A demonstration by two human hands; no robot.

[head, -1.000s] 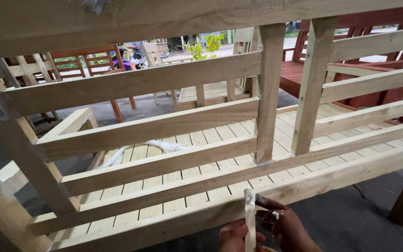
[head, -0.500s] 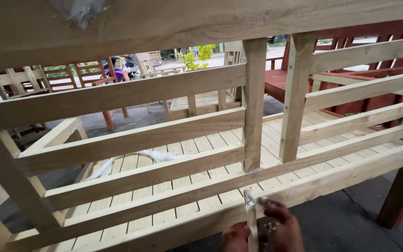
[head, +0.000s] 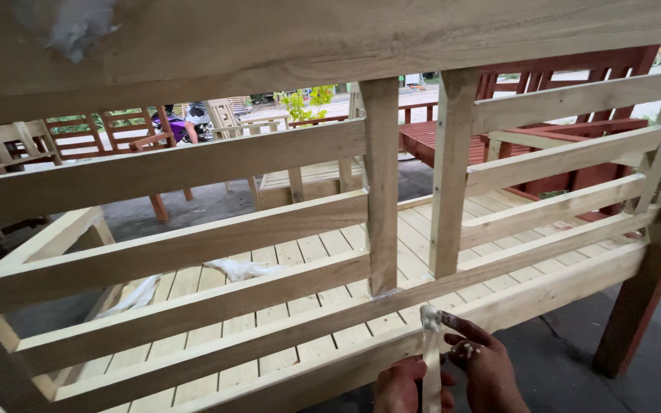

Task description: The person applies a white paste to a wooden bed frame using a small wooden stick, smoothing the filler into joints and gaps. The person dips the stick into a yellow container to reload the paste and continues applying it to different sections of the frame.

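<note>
A bare wooden bench (head: 269, 229) with a slatted back and slatted seat fills the head view. At the bottom edge my left hand (head: 403, 386) grips a thin flat stick (head: 430, 344) smeared with pale putty at its tip. My right hand (head: 483, 367) is beside it, fingers curled, thumb and forefinger pinching at the stick's putty-covered tip. Both hands hover just in front of the lowest back rail (head: 499, 298), below the two upright posts (head: 380, 183). Putty smears show on my right fingers.
A white rag (head: 242, 269) lies on the seat slats. A dark red bench (head: 575, 115) stands behind at the right, with more unfinished chairs (head: 78, 138) at the back left. A red-brown leg (head: 640, 306) stands at the right. A putty blob (head: 70, 30) sticks to the top rail.
The view has shifted left and closer, so the posts sit further right. My hands with the stick have risen slightly toward the lowest rail.
</note>
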